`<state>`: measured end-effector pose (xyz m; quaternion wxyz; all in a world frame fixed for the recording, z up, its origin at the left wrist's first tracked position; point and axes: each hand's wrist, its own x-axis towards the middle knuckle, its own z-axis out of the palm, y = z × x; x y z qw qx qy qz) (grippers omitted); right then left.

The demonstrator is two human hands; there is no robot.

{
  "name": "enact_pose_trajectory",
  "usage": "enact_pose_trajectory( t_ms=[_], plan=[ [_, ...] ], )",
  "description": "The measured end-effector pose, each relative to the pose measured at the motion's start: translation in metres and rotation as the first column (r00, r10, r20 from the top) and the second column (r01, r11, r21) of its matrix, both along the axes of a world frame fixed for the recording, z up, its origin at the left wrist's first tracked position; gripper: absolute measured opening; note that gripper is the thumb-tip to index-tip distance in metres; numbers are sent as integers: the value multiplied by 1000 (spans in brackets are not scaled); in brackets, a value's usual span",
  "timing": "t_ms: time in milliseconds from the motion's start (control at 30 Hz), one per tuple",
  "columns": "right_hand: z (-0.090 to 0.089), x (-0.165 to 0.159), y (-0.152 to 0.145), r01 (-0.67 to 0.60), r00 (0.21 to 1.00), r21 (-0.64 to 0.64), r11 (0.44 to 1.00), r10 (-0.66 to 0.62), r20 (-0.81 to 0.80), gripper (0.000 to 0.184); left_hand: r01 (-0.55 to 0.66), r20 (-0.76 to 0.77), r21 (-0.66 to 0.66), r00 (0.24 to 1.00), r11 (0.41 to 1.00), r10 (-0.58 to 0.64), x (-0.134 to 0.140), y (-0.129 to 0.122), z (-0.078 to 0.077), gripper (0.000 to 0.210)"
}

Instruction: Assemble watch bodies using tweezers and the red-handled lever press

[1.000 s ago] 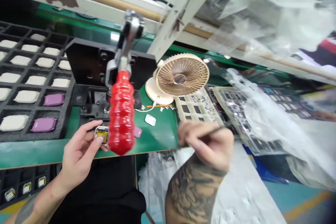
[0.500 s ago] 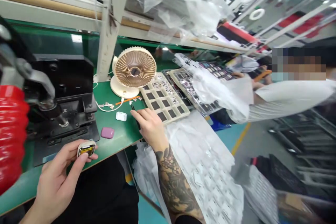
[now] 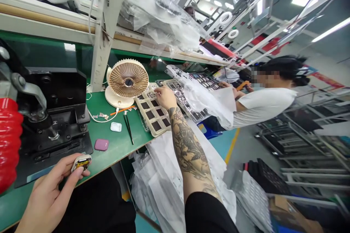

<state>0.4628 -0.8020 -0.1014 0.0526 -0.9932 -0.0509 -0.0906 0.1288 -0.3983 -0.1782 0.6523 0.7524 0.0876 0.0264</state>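
My left hand (image 3: 58,185) grips a small white-cased device (image 3: 81,162) between thumb and fingers, above the bench's front edge. Its casing is uncovered on one side, and a yellow part shows inside. My right hand (image 3: 166,97) reaches over the far compartments of a beige divided tray (image 3: 155,131), fingertips pinched together among small silvery parts; anything between them is too small to make out. Black tweezers (image 3: 128,129) lie on the green bench left of the tray. Nearby lie a small white rounded piece (image 3: 116,127) and a purple rounded case (image 3: 101,144).
A beige fan (image 3: 128,80) stands behind the tray. On the left is a black press (image 3: 60,116) with a red ribbed handle (image 3: 10,145). A co-worker (image 3: 262,105) sits at the right beyond more trays, and plastic sheets (image 3: 155,182) hang below the bench.
My right hand has put the tweezers down on the bench and moved away to the tray's far compartments. My left hand keeps hold of the device. The view has turned to the right.
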Motion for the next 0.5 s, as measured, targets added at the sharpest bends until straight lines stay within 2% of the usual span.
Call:
enact_pose_trajectory(
  t_ms=[100, 133, 200, 267, 367, 500],
  plan=[
    [-5, 19, 4, 24, 997, -41, 999, -27, -72, 18, 18, 34, 29, 999, 999, -19, 0, 2, -8, 40],
    [-8, 21, 5, 37, 996, -47, 998, -41, -81, 18, 32, 46, 36, 998, 999, -33, 0, 3, -11, 40],
    [-10, 23, 8, 64, 995, -45, 997, -67, -75, 23, 49, 49, 39, 997, 998, -51, -1, 5, -14, 40],
    [-8, 19, 9, 87, 996, -23, 996, -87, -32, 15, 45, 19, 18, 999, 999, -46, -1, 4, -15, 40],
    [3, -2, 11, 115, 988, 49, 992, -120, 95, 8, 36, -19, -44, 999, 998, -37, 1, 2, -9, 43],
    [6, -64, 31, 86, 951, 228, 970, -148, 271, 10, 25, -12, -162, 1000, 987, -28, 7, -2, 5, 38]
  ],
)
